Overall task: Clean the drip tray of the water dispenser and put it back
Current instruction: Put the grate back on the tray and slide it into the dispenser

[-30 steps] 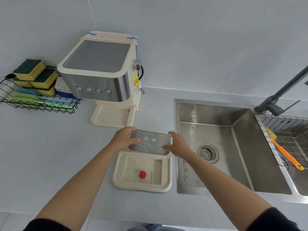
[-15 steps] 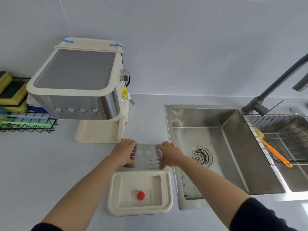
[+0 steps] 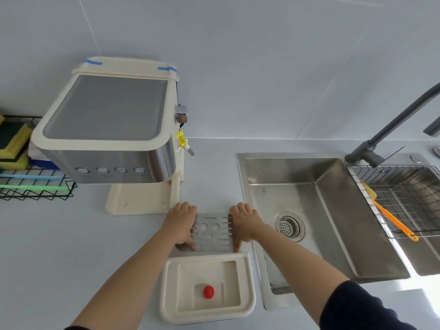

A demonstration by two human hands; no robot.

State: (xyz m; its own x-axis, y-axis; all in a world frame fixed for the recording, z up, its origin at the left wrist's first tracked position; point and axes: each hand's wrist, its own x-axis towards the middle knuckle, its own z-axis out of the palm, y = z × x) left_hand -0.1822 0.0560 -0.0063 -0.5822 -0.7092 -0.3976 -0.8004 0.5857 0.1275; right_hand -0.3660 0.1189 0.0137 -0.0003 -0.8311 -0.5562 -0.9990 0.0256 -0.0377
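Observation:
A perforated metal grate [image 3: 212,232] lies on the counter just beyond the cream drip tray [image 3: 207,313]. My left hand [image 3: 182,223] grips its left edge and my right hand [image 3: 242,222] grips its right edge, thumbs on the near side. The drip tray sits near the counter's front edge with a red float [image 3: 208,291] in its middle recess. The cream and steel water dispenser [image 3: 107,129] stands at the back left; its base [image 3: 138,198] has an open slot with no tray in it.
A steel sink [image 3: 309,210] with a drain strainer [image 3: 290,226] lies directly right of my hands. A dark faucet [image 3: 390,129] rises at the far right above a wire rack [image 3: 400,198] holding an orange brush [image 3: 392,217]. A black wire basket [image 3: 35,186] with sponges sits at the far left.
Both hands lowered the grate from above the drip tray onto the counter behind it. The camera moved closer and leftward objects shifted out of view.

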